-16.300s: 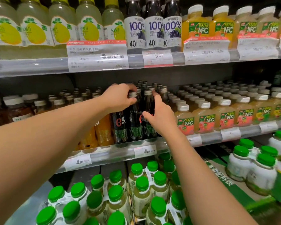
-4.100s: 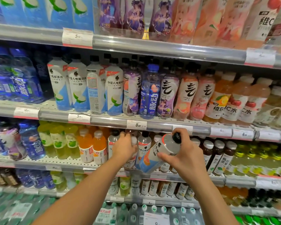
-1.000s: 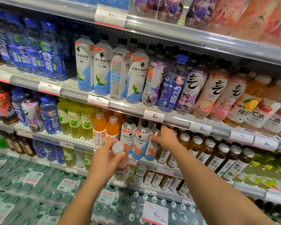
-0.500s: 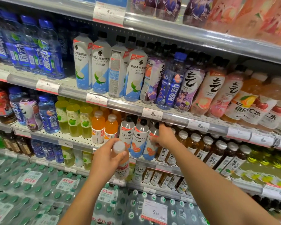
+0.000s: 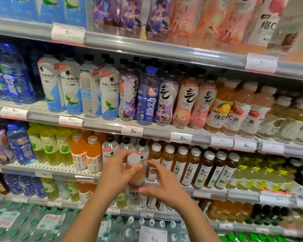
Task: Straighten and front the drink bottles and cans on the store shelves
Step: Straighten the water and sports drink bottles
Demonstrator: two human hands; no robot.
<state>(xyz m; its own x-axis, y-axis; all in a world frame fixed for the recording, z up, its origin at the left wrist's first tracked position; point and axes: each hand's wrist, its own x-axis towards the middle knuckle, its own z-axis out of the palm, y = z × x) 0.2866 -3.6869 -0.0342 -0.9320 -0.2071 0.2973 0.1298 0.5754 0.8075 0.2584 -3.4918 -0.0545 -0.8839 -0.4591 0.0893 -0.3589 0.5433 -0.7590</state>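
At far left of the frame, deep-blue translucent bottles point(image 5: 12, 81) are standing on a perforated metal shelf point(image 5: 101, 119) whose clear plastic edge strip is carrying paper price tags point(image 5: 70, 120). Beside them, toward the centre, tall squared bottles in white-and-pale-blue wrap point(image 5: 68, 88) are lining up with black caps, one turned to show its barcode side. Below, lime-green bottles point(image 5: 49, 147) and rounded orange bottles point(image 5: 93, 154) are filling the lower-left shelf.

At lower centre, the left hand point(image 5: 115, 173) is gripping a peach-tinted bottle point(image 5: 136, 180) — fingers and thumb curling around its shoulder just under the frosted white cap, the bottle upright in front of the third shelf's edge, its white label facing the camera. Just to the right, the right hand point(image 5: 163, 182) is hovering beside the same bottle with fingers spread and loosely bent; whether its blurred fingertips are touching the label cannot be told.

Behind the hands, three clear black-capped bottles point(image 5: 126, 147) are standing upright. Right of centre, a row of amber-brown bottles with white caps point(image 5: 196, 168) is running along the same shelf — and above it, curvy pink and purple wrapped bottles point(image 5: 187, 102) with bold black brush characters. Far right is blurring into yellow-green bottles point(image 5: 262, 172).
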